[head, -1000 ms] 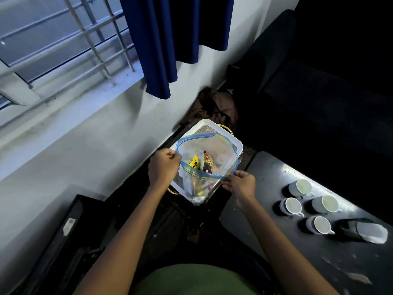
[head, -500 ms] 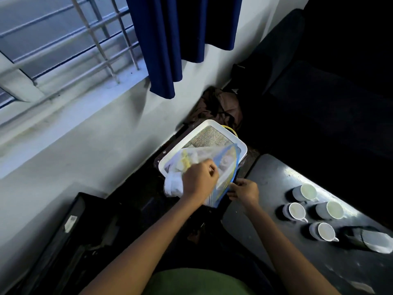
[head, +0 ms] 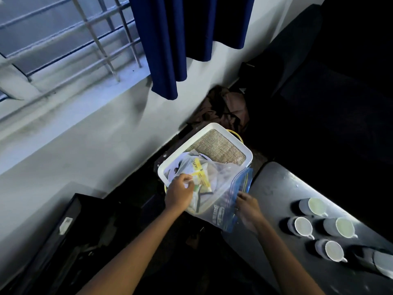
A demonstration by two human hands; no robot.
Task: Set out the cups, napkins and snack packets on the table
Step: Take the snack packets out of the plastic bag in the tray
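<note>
Nearest you, your left hand [head: 179, 193] pinches the closed end of the clear zip bag [head: 214, 188], while your right hand [head: 247, 206] grips its blue zip edge. The bag, holding yellow snack packets [head: 200, 174], hangs tilted over the white tray [head: 223, 133], just beside the table [head: 274, 188]. Expect a light, limp, slippery film; the packets will likely slide as it tips, so hold the stiffer zip strip. Four cups [head: 318, 228] already stand on the table. Beyond, a blue curtain [head: 187, 39] hangs by the window.
</note>
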